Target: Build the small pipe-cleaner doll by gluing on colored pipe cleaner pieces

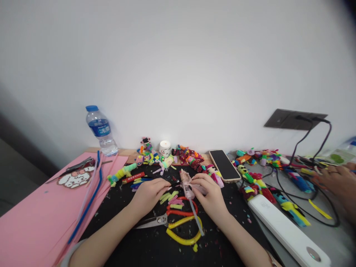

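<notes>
My left hand (148,196) is closed, its fingertips pinched at the end of a thin dark strip (175,183). The fingers of my right hand (209,198) are closed on a pinkish, glue-smeared hot glue gun (186,180). A translucent glue stick (196,218) sticks out of it toward me. Beneath lie scissors (160,220) with one red and one yellow handle loop, blades pointing left. Short green, yellow and pink fuzzy pieces (172,200) lie between my hands on the black mat (122,230). My fingers partly hide the glue gun and the strip.
Fuzzy dolls (124,172), a white jar (165,148) and a phone (224,165) stand or lie along the wall. A water bottle (102,129), pink sheets (33,222) and dark scissors (75,167) are left. Right are a white device (289,231), cables (294,198) and another person's hand (336,181).
</notes>
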A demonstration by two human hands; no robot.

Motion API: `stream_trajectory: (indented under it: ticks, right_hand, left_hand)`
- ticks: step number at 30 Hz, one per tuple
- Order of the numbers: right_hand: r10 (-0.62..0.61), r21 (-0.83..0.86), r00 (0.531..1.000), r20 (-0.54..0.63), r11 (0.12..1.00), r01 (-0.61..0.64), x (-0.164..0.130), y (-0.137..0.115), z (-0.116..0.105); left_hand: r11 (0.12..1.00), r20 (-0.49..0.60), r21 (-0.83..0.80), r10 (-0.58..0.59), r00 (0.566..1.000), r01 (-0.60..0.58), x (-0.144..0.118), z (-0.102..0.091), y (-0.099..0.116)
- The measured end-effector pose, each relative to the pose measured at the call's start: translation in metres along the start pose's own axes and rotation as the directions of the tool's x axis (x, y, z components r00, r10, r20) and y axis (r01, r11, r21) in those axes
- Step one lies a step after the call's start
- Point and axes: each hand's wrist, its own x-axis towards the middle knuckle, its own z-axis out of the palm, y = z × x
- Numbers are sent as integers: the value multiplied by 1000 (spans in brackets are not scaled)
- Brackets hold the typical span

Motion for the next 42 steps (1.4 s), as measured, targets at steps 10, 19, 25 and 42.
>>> stream_trajectory:
  ticks: [10, 19, 25, 42]
  right_hand:
    - [15, 25, 998, 54, 1000, -16, 0, -7, -4]
    - [2, 24, 999, 41, 1000, -3, -1, 3, 0]
    - [21, 9, 999, 39, 1000, -21, 0, -1, -1]
    - [39, 47, 999, -32, 998, -38, 2, -2, -1]
  left_hand:
    - [992, 143, 47, -123, 982, 118, 4, -5, 6]
    - [990, 72, 78, -127, 989, 121, 3, -5, 6]
    - [990, 0, 69, -122, 993, 122, 2, -4, 3]
    - [932, -142, 280, -197, 970, 230, 0, 7, -24]
